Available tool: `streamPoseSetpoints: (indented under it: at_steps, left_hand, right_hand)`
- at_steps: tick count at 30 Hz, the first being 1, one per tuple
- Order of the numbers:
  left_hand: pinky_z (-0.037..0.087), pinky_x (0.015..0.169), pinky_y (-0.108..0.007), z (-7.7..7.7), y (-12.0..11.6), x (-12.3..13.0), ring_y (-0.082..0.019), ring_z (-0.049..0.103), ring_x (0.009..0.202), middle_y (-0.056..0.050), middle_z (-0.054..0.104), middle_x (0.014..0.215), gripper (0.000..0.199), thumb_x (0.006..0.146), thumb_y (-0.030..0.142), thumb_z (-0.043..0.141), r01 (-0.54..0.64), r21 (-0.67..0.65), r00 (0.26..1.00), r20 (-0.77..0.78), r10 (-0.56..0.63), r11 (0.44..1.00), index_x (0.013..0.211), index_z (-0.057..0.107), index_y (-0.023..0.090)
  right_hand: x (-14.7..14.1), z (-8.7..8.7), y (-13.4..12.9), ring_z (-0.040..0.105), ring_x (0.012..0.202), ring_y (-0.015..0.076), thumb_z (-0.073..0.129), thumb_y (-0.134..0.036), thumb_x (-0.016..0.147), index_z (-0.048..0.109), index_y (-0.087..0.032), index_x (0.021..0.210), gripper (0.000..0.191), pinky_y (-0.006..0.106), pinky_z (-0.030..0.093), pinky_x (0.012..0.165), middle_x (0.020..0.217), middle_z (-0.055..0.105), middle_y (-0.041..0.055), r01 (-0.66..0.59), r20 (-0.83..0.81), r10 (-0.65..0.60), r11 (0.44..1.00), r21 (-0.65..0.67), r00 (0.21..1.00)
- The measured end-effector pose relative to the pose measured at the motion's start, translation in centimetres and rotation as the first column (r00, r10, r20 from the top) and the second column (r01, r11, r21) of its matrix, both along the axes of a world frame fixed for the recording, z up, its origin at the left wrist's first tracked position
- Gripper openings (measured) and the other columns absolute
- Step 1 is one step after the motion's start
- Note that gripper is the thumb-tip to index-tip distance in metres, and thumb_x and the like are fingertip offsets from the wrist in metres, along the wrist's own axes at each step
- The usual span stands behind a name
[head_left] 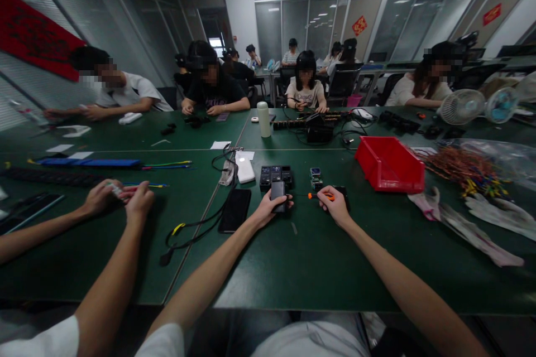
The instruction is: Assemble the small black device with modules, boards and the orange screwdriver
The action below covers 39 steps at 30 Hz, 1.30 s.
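Observation:
My left hand (268, 206) is wrapped round a small black box (278, 196), held upright over the green table. Pinched in my right hand (334, 205) is an orange-handled screwdriver (314, 196), its thin shaft pointing left toward the box without touching it. Just beyond my left hand sits a black tray (275, 174) with several dark compartments. Small green circuit boards (316, 178) lie beyond the screwdriver. A dark flat object (342, 194) is partly hidden behind my right hand.
A black phone (235, 211), black cable (196, 240) and white power bank (245, 167) lie at left. Right stand a red bin (390, 164), gloves (473, 228) and bundled wires (469, 170). A co-worker's hands (121, 198) work at left; a bottle (263, 120) stands ahead.

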<state>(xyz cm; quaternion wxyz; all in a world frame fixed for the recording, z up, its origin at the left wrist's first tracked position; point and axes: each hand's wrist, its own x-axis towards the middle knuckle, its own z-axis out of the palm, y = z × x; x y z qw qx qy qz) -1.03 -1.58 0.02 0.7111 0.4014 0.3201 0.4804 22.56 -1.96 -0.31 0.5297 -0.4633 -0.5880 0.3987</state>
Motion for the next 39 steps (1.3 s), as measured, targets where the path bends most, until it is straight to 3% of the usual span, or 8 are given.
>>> streamPoseSetpoints:
  at_steps: [13,23,31,39]
  left_hand:
    - [0.052,0.078,-0.038,0.06,-0.07,0.17,-0.019,0.067,0.077,-0.014,0.064,0.100,0.050,0.068,0.025,0.070,-0.011,0.012,1.000,-0.009,0.011,1.000,0.108,0.044,0.013]
    - [0.053,0.076,-0.039,-0.27,0.12,0.29,-0.018,0.067,0.076,-0.013,0.063,0.101,0.053,0.067,0.028,0.071,-0.045,0.036,0.997,-0.064,0.047,0.998,0.110,0.043,0.014]
    - [0.053,0.076,-0.039,-0.28,0.01,0.37,-0.018,0.066,0.075,-0.013,0.062,0.103,0.053,0.067,0.028,0.071,-0.056,0.045,0.994,-0.089,0.060,0.997,0.111,0.043,0.015]
    - [0.053,0.078,-0.040,-0.17,-0.05,0.47,-0.017,0.066,0.075,-0.012,0.061,0.105,0.052,0.067,0.028,0.071,-0.074,0.045,0.992,-0.098,0.078,0.996,0.110,0.044,0.016]
  right_hand:
    - [-0.27,0.24,-0.21,0.046,0.044,0.0103,0.059,-0.049,0.074,0.056,-0.019,0.078,0.031,0.023,0.037,0.041,0.057,0.054,-0.0012,0.008,0.001,-0.008,1.000,0.001,1.000]
    - [0.05,-0.25,0.26,0.053,0.063,0.0136,0.066,-0.043,0.068,0.058,-0.020,0.080,0.027,0.026,0.044,0.058,0.077,0.057,0.0010,0.064,0.019,-0.066,0.993,0.101,0.998]
    - [-0.06,-0.36,0.32,0.045,0.044,0.0096,0.057,-0.049,0.075,0.056,-0.019,0.081,0.031,0.022,0.035,0.041,0.058,0.051,-0.0023,0.051,-0.002,-0.051,0.999,-0.016,0.999]
    - [-0.28,0.00,0.27,0.050,0.061,0.0118,0.064,-0.040,0.069,0.052,-0.021,0.092,0.032,0.024,0.044,0.052,0.086,0.055,0.0024,0.039,-0.101,-0.035,0.999,0.033,0.994]
